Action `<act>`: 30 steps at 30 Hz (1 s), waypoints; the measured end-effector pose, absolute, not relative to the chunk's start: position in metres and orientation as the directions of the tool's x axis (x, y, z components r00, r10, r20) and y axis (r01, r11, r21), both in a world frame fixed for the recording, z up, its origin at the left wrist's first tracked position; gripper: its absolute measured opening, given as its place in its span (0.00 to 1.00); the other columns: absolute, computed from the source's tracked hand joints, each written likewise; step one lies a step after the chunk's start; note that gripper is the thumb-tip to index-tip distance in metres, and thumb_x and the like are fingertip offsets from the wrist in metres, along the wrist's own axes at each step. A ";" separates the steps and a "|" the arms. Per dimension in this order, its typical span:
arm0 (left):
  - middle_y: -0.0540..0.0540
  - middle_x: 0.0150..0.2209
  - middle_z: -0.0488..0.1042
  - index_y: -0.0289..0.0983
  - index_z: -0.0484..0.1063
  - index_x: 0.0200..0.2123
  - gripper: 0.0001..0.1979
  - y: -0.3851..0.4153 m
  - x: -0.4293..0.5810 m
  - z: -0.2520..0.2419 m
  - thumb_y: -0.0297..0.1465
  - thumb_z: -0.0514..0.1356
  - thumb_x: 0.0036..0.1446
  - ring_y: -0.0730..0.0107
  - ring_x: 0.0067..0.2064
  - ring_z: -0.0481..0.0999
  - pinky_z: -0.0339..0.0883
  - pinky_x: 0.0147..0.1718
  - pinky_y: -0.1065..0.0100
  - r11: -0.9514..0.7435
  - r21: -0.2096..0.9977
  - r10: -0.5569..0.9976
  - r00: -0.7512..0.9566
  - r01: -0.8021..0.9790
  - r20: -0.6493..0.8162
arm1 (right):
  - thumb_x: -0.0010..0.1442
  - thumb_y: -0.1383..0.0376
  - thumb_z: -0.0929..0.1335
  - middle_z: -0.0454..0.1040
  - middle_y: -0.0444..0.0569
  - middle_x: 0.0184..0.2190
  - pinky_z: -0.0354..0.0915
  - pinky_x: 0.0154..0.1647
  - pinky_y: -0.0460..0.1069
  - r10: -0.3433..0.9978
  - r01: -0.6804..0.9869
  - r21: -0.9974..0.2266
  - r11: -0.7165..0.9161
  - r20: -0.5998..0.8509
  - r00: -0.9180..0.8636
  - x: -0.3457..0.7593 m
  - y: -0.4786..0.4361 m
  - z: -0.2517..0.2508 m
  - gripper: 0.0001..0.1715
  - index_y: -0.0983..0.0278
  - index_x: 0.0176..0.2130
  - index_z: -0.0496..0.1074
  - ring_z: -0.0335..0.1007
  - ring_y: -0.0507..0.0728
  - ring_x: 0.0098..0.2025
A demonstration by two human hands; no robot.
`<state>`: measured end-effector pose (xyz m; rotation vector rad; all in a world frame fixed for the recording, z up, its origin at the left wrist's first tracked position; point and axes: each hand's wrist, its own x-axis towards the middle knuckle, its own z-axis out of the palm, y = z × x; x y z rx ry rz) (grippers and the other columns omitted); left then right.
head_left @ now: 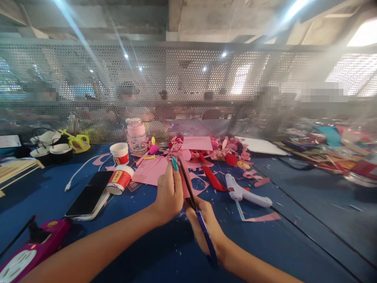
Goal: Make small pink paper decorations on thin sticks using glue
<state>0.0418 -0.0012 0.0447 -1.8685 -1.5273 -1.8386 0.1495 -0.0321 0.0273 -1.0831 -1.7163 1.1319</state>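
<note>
Pinched in my left hand (170, 190) is a piece of pink paper (186, 184), held upright above the table; the thumb wears a long teal nail. My right hand (207, 224) is closed around the blue handles of a pair of scissors (202, 224). The dark blades point up and away, alongside the pink paper and close to my left thumb. Whether the blades are cutting at this instant I cannot tell. Behind my hands lies a larger pink sheet (150, 171) among cut scraps, with a red-handled tool (213, 177) to the right.
A white glue gun (249, 192) with a trailing cord lies to the right. To the left are a phone (90, 192), two paper cups (119, 179), a pink-lidded bottle (137, 135) and a magenta power strip (35, 249). A perforated metal screen (188, 82) borders the table's back.
</note>
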 end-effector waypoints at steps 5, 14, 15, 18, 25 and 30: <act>0.39 0.26 0.72 0.30 0.67 0.42 0.22 0.001 0.041 0.043 0.36 0.38 0.62 0.67 0.24 0.68 0.62 0.22 0.66 -0.483 0.543 0.575 -0.219 0.687 0.788 | 0.52 0.63 0.60 0.53 0.39 0.19 0.48 0.20 0.43 0.943 0.284 -0.928 0.243 0.158 -0.292 0.148 -0.031 0.028 0.09 0.66 0.25 0.61 0.45 0.47 0.22; 0.38 0.29 0.74 0.31 0.67 0.41 0.21 0.002 0.041 0.043 0.35 0.38 0.62 0.68 0.26 0.71 0.64 0.23 0.67 -0.496 0.509 0.542 -0.207 0.703 0.814 | 0.53 0.62 0.59 0.56 0.40 0.18 0.48 0.19 0.43 0.946 0.315 -0.912 0.262 0.179 -0.269 0.149 -0.033 0.031 0.12 0.67 0.25 0.63 0.48 0.48 0.21; 0.39 0.29 0.74 0.32 0.67 0.41 0.21 0.002 0.041 0.042 0.36 0.38 0.62 0.68 0.25 0.71 0.64 0.24 0.67 -0.493 0.515 0.542 -0.216 0.701 0.812 | 0.53 0.61 0.59 0.56 0.41 0.19 0.49 0.19 0.44 0.948 0.322 -0.908 0.268 0.189 -0.255 0.149 -0.034 0.031 0.13 0.67 0.25 0.64 0.49 0.48 0.22; 0.39 0.29 0.74 0.32 0.67 0.40 0.21 0.002 0.041 0.041 0.38 0.40 0.61 0.68 0.25 0.70 0.63 0.24 0.67 -0.485 0.542 0.559 -0.233 0.686 0.796 | 0.54 0.60 0.58 0.58 0.43 0.19 0.50 0.20 0.44 0.947 0.340 -0.893 0.294 0.225 -0.229 0.149 -0.036 0.032 0.15 0.66 0.23 0.64 0.51 0.49 0.22; 0.44 0.26 0.70 0.34 0.66 0.42 0.18 0.012 0.037 0.039 0.37 0.41 0.61 0.69 0.26 0.68 0.62 0.25 0.68 -0.507 0.660 0.666 -0.235 0.554 0.708 | 0.54 0.57 0.60 0.63 0.44 0.17 0.53 0.21 0.44 0.948 0.453 -0.836 0.309 0.236 -0.212 0.160 -0.012 0.025 0.17 0.67 0.24 0.66 0.58 0.50 0.21; 0.49 0.21 0.65 0.37 0.64 0.33 0.17 0.022 0.032 0.034 0.36 0.40 0.62 0.72 0.23 0.65 0.58 0.24 0.69 -0.501 0.662 0.723 -0.152 0.557 0.674 | 0.55 0.58 0.60 0.73 0.56 0.27 0.56 0.26 0.48 0.978 0.843 -0.508 0.178 0.185 -0.095 0.183 0.022 0.025 0.16 0.67 0.29 0.69 0.69 0.60 0.30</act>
